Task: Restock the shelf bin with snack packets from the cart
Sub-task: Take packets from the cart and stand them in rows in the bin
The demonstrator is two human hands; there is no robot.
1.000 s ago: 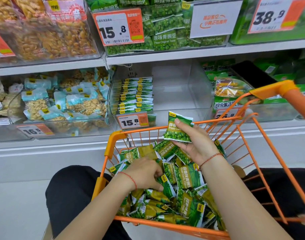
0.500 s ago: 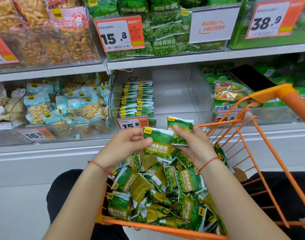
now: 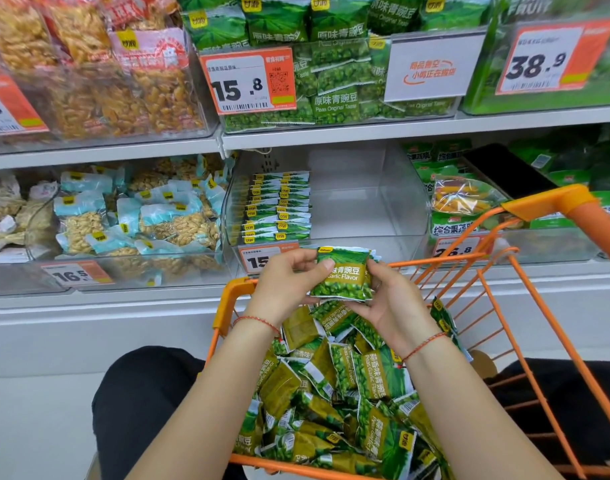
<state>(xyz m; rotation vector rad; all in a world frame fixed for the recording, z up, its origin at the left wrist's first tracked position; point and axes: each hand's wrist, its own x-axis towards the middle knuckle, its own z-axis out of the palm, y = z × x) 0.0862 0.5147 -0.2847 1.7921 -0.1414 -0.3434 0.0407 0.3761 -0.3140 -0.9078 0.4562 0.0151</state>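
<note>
Gripping one pea packet (image 3: 343,275), both hands' grip (image 3: 286,282) (image 3: 392,303), above cart (image 3: 539,209), clear bin (image 3: 383,202) behind.

A single head-worn wide-angle camera looks forward and down, close over both forearms and an orange cart (image 3: 553,202), facing store shelves (image 3: 331,131) straight ahead.

Bright, even overhead store light, soft shadows only. Glare on clear bin (image 3: 393,202) walls. Wide-angle bend at edges; shelf edge (image 3: 366,131) bows. Upper corners slightly blurred, centre sharp, text legible.
</note>
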